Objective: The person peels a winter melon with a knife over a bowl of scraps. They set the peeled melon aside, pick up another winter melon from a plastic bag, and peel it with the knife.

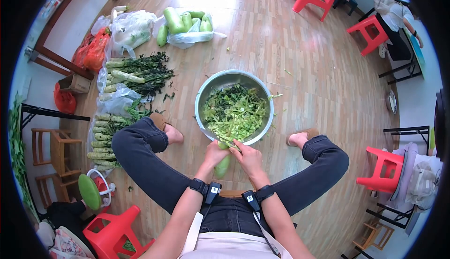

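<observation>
A large metal bowl [201, 119] stands on the wooden floor between my feet, holding chopped green pieces and darker leaves [239, 109]. At its near rim, my left hand [216, 153] is closed around a pale green gourd [221, 166], whose lower end hangs toward my lap. My right hand [247, 157] is closed close beside it, near the gourd's upper end; what its fingers grip is too small to make out. Both wrists wear black strapped devices.
Leafy stalks [129, 76] lie on plastic at the left, with bagged gourds [176, 22] behind them. Red stools [384, 170] stand around the room. Another person [398, 20] is at the far right, and someone else [65, 240] sits at the lower left.
</observation>
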`<state>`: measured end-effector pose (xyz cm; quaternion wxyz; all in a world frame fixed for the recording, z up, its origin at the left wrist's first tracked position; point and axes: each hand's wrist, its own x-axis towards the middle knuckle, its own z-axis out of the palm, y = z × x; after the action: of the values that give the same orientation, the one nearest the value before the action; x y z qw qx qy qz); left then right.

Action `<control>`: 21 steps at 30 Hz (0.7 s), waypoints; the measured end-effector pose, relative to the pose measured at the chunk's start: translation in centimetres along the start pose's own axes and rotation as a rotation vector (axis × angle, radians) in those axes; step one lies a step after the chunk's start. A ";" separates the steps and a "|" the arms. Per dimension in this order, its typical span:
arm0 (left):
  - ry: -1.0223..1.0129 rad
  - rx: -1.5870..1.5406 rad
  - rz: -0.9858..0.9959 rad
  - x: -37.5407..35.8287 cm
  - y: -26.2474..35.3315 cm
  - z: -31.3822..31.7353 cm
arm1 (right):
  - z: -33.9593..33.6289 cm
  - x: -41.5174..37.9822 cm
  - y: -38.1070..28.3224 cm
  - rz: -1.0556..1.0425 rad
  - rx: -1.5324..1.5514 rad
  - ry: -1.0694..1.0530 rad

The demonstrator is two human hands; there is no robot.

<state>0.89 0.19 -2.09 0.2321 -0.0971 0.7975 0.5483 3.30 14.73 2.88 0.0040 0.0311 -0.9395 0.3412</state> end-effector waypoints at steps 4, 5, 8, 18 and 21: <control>0.080 0.010 -0.006 0.1 -0.4 0.5 | 0.7 -0.2 0.3 0.076 -0.102 -0.030; 0.079 0.011 -0.005 0.0 -0.4 0.5 | 0.8 -0.2 0.3 0.092 -0.075 -0.040; 0.097 0.040 0.014 -0.2 -0.1 0.0 | 0.6 -0.2 0.8 0.126 0.083 -0.119; 0.013 0.109 -0.066 0.1 0.2 -0.4 | -0.1 -0.3 -0.5 0.059 -0.031 -0.064; 0.037 0.112 -0.102 -0.5 1.0 -0.6 | 0.2 -0.3 -0.4 0.065 0.011 0.003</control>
<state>0.77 0.02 -0.85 0.2500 -0.1347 0.8251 0.4884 3.64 14.29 2.95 -0.0058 0.0000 -0.9380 0.3465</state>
